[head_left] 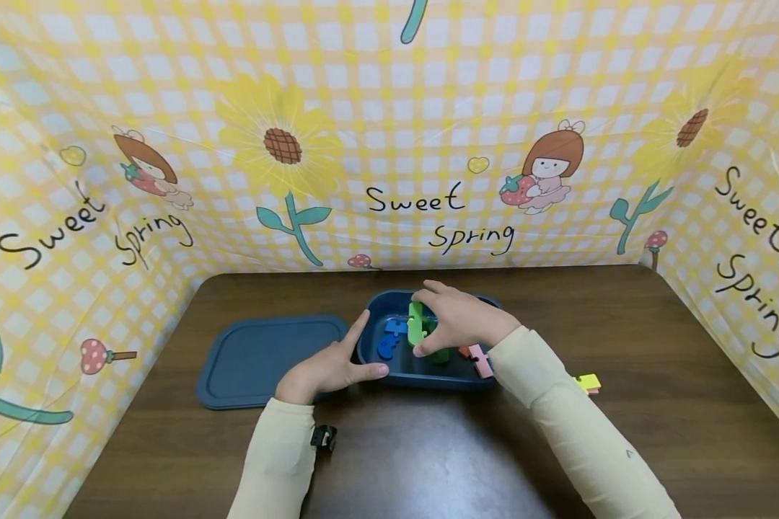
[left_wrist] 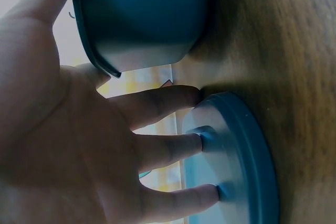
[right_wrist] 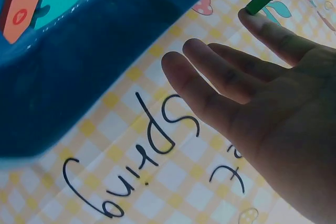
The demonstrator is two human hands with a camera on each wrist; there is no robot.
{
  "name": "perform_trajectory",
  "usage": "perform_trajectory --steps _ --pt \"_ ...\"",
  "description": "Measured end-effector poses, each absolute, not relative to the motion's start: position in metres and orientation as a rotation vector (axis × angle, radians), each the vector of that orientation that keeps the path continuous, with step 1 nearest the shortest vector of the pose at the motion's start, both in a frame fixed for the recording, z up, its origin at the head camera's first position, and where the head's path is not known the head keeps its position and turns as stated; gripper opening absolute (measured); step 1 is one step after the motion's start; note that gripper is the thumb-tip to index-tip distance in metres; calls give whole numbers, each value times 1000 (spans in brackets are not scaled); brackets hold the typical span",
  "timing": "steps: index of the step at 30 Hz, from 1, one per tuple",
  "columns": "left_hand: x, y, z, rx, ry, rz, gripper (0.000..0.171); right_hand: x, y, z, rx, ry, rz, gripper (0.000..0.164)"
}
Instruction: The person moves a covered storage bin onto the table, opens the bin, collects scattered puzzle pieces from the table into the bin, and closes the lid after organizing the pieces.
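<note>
A dark blue plastic box (head_left: 422,380) sits open on the table. My left hand (head_left: 324,371) is at its left end, thumb and index finger spread along the rim. In the left wrist view its other fingers are straight, with tips on the blue lid (left_wrist: 257,156). Over the box, my right hand (head_left: 464,317) pinches a light green puzzle piece (head_left: 415,324) between thumb and fingers. Inside the box lie blue puzzle pieces (head_left: 387,346), a dark green piece (head_left: 439,355), a pink piece (head_left: 480,362) and an orange piece (right_wrist: 20,17). My right hand partly covers the contents.
The lid lies flat left of the box. A yellow puzzle piece (head_left: 587,383) is on the brown wooden table (head_left: 389,461) to the right, partly behind my right sleeve. Checked yellow cloth (head_left: 389,108) walls the table at the back and sides.
</note>
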State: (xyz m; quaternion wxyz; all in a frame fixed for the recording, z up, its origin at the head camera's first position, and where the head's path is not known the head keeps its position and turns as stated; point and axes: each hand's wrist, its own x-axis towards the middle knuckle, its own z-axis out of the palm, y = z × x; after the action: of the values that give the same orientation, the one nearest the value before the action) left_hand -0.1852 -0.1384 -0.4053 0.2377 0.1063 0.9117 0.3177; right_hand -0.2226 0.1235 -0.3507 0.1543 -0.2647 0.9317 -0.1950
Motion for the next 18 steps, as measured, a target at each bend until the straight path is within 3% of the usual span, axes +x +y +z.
perform_trajectory --steps 18 --pt "-184 -138 -404 288 2499 875 102 -239 110 -366 -729 2661 -447 86"
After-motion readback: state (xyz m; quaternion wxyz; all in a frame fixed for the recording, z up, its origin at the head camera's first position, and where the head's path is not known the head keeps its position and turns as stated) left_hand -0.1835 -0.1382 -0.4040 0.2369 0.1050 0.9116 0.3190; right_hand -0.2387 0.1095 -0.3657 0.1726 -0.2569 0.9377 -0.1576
